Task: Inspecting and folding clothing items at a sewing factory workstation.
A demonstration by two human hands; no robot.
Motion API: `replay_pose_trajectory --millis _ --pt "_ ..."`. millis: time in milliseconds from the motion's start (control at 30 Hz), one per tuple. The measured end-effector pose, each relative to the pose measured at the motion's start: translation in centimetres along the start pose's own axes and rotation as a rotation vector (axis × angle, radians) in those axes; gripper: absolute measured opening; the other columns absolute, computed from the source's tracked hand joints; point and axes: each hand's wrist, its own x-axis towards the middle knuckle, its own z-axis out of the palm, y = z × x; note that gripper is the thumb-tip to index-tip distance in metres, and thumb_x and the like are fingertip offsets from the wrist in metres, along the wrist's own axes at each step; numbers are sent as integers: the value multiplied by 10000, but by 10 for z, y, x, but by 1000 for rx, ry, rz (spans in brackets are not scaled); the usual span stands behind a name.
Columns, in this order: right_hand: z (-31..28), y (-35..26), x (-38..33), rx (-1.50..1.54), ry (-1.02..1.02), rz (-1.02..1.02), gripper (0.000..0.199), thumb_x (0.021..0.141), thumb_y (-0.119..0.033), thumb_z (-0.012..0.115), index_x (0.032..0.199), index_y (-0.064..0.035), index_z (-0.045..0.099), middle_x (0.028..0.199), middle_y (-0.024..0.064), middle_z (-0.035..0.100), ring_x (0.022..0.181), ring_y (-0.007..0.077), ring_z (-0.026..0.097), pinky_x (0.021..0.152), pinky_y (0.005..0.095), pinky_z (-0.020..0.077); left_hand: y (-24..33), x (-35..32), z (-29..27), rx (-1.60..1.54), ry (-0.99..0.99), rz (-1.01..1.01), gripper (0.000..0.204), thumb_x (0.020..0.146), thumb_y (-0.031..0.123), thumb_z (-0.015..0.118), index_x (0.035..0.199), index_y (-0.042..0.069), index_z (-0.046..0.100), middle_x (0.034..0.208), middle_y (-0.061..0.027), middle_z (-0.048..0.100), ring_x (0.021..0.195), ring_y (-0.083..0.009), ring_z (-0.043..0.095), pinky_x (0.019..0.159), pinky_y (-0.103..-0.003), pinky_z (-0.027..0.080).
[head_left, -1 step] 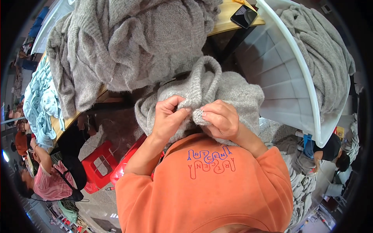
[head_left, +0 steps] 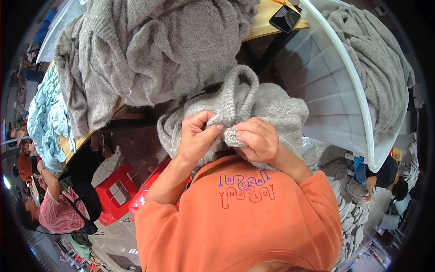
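A light grey knitted garment [head_left: 278,109] lies bunched in front of my chest, its ribbed band standing up in a loop. My left hand [head_left: 198,136] is closed on the knit, thumb and fingers pinching the ribbed band near its lower end. Close beside it, my right hand [head_left: 257,139] grips a folded edge of the same garment, and a small rounded bit of knit pokes out between thumb and fingertips. The two hands are only a little apart. Whether the fingers hold anything small besides the fabric is hidden.
A heap of darker grey knitwear [head_left: 181,45] covers the table ahead, with pale blue garments [head_left: 47,118] at its left. A black phone [head_left: 284,19] lies on the table corner. Right stands a white plastic bin [head_left: 326,86]; a red stool [head_left: 118,192] is left. Other people sit nearby.
My hands and the garment stay almost still. At the left, the co-worker's hand has shifted slightly.
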Motion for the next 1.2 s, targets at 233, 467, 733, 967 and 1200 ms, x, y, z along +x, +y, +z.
replay_pose_trajectory --millis 233,467,733,967,1200 --pt "7 -5 11 21 8 187 302 573 81 596 855 -8 535 804 134 565 653 257 568 539 315 478 -2 -1 1 77 -70 161 44 708 -48 572 723 -8 560 650 33 537 574 -27 442 499 -185 358" --pt "12 1 0 51 -20 223 275 576 103 527 829 -5 537 785 147 579 683 275 593 571 313 486 -5 -6 4 247 -41 260 66 652 -59 537 709 -29 550 620 -19 507 613 -62 456 524 -216 374" --pt "8 13 3 165 -47 185 296 631 75 597 916 -4 581 814 127 592 712 244 597 586 285 482 -5 -9 1 56 -41 134 35 741 -21 580 706 -21 576 617 25 480 560 -27 410 461 -190 321" --pt "6 -2 -1 -20 -36 207 248 663 52 613 899 -1 560 818 139 595 683 259 602 574 307 494 -15 -2 3 135 41 184 20 714 -37 584 731 -28 590 720 -11 539 611 -39 448 505 -189 352" --pt "7 6 2 -74 -59 -25 212 596 51 593 793 -5 539 759 102 558 598 223 556 510 303 461 -5 5 0 127 -92 245 24 703 -45 578 724 -44 590 788 -40 536 680 -88 477 590 -217 387"
